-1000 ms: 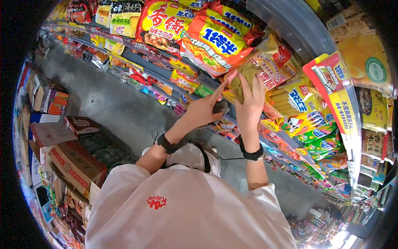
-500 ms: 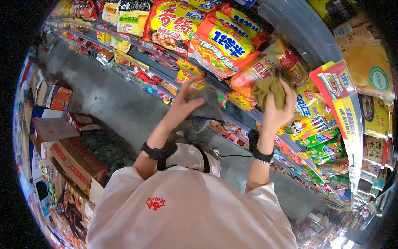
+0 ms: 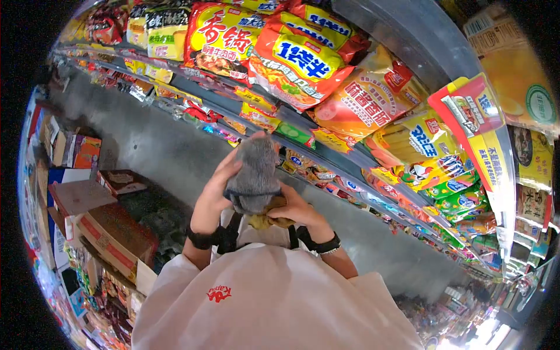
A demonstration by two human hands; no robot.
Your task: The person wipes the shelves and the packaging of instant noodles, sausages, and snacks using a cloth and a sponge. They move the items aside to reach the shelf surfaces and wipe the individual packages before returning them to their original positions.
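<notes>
A fuzzy grey cloth (image 3: 256, 166) is bunched up in front of my chest. My left hand (image 3: 219, 178) wraps round its left side, thumb and fingers against it. Below the grey cloth, an olive-green cloth (image 3: 265, 219) is crumpled in my right hand (image 3: 294, 207), whose fingers lie partly behind both cloths. The two cloths touch each other. Dark bands circle both my wrists.
Shelves with noodle packets (image 3: 303, 64) and snack bags (image 3: 373, 96) run diagonally from upper left to lower right. A red and yellow price sign (image 3: 469, 111) juts out at right. Open cardboard boxes (image 3: 116, 236) stand at left beside the grey floor (image 3: 157, 146).
My right hand has come down and left from the shelf packets with the olive cloth, to beside my left hand. My left hand has closed round the grey cloth, now nearer my chest.
</notes>
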